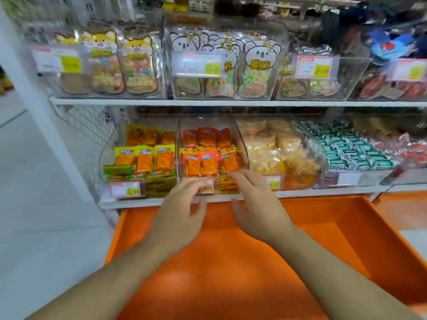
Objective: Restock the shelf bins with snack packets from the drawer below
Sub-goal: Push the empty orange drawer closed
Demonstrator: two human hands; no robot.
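Note:
A clear shelf bin on the lower shelf holds orange and red snack packets in rows. My left hand is in front of the bin's lower edge, fingers spread, holding nothing. My right hand reaches to the bin's front right corner, its fingertips touching the front packets, fingers apart. Below both hands the orange drawer is pulled out; the part I see holds no packets.
A neighbouring bin of green-topped orange packets stands to the left; bins of yellow snacks and green-wrapped sweets stand to the right. The upper shelf carries bins of cartoon-printed candy bags. White floor lies to the left.

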